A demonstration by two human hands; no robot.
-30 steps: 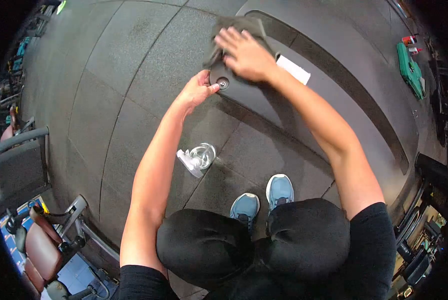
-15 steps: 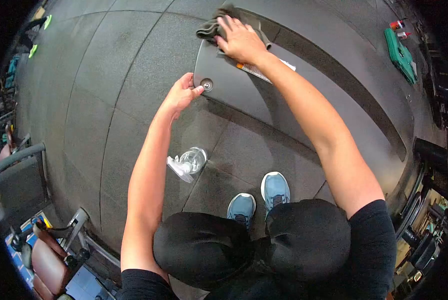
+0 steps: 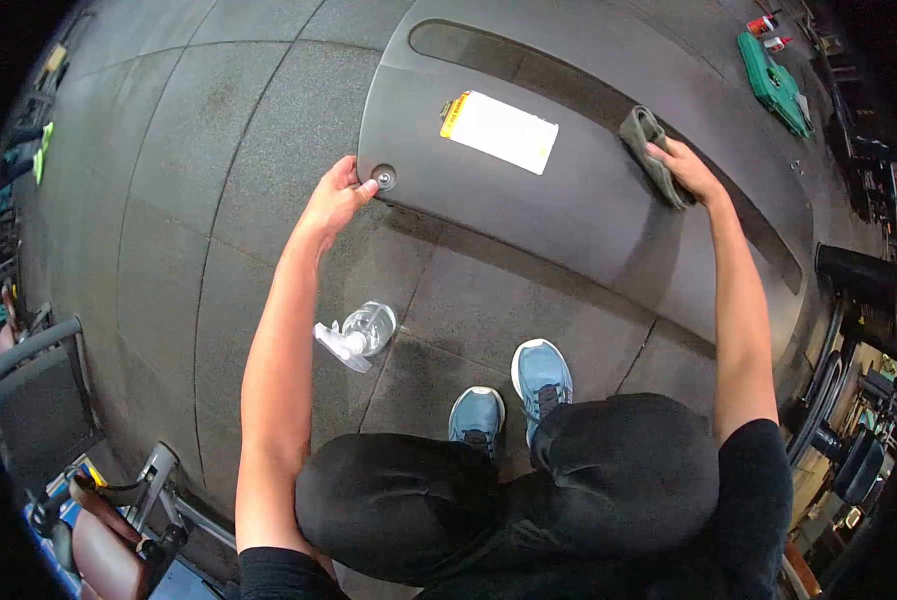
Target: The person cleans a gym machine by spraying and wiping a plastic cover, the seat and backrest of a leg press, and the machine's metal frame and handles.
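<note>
Gripping a folded dark cloth point(image 3: 643, 150), the right hand point(image 3: 691, 172) was found at 2 o'clock from the middle of the view, thumb and fingers closed about the fold. The fold was presumably meant to give a thicker pad. The cloth was over the long grey panel point(image 3: 569, 215), near its slot point(image 3: 559, 75); contact between the two could not be confirmed. The panel extended from 11 o'clock round to 3 o'clock. At 10 o'clock the left hand point(image 3: 337, 205) grasped its near corner, thumb on top just beside a recessed fitting point(image 3: 384, 177), fingers at the edge, a hold judged to steady the piece and leave its upper face open to the right hand.

A white label point(image 3: 504, 132) lay on the panel towards 12 o'clock. Its yellow end strip point(image 3: 456, 113) bore dark print too small to read; no wording was legible on the white part. No brand was read on the panel.

A clear spray bottle point(image 3: 371, 328) was on the floor at 9 o'clock, seemingly kept within reach; no label was noted on it. Blue shoes point(image 3: 542, 375) were planted towards 5 o'clock, apart from the panel. Beyond the panel at 2 o'clock lay a green case point(image 3: 772, 85), its markings illegible
</note>
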